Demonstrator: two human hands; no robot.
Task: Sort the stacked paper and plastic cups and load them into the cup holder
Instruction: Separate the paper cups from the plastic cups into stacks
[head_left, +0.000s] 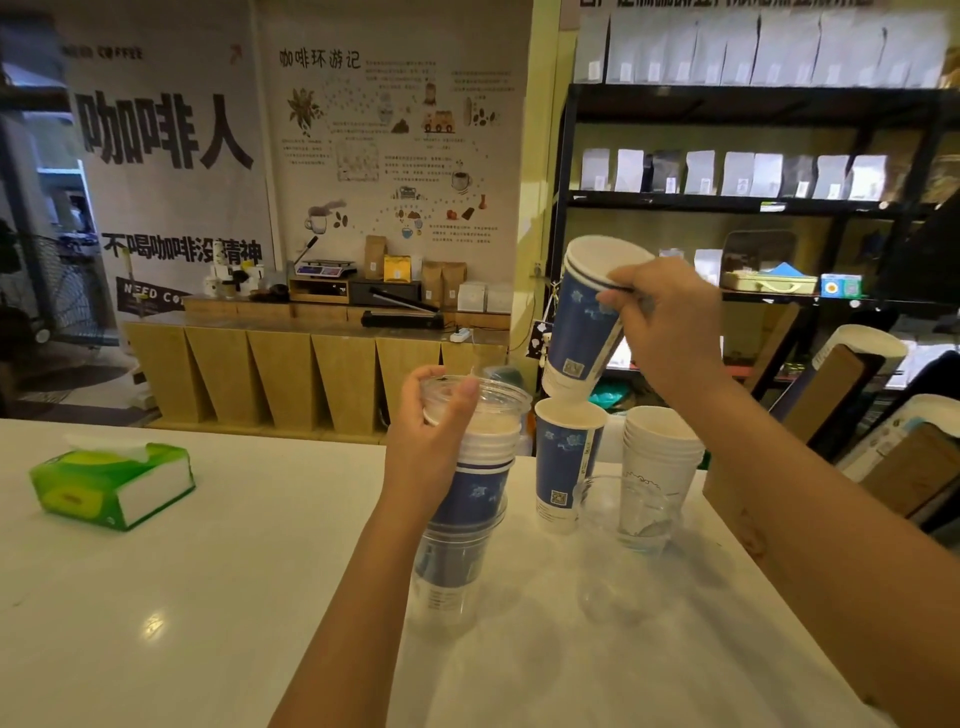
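Surface: white glossy counter (218, 597), lit by overhead reflections.
Room: coffee shop; poster wall with large Chinese lettering behind, wooden sideboard (311, 374) below it, black shelving (737, 202) with white pouches at right.
Tissue pack: green pack (111, 483), far left on the counter, well apart from the cups.
Mixed stack: clear plastic and blue paper cups nested together (467, 499), standing on the counter at centre.
Left hand: left hand (441, 415) curled around the top of the mixed stack, fingers pressed on the upper clear cup.
Right hand: right hand (665, 322) pinching the rim of two nested blue paper cups (587, 322), held tilted in the air.
Blue cup: upright blue cup (566, 467), directly below the raised pair.
White cups: stack (660, 457) just right of the blue cup.
Clear cup: empty clear cup (628, 514), in front of the white stack, partly blocking it.
Cup holder: brown and white tubes (852, 374) at the right edge; slots cannot be told.
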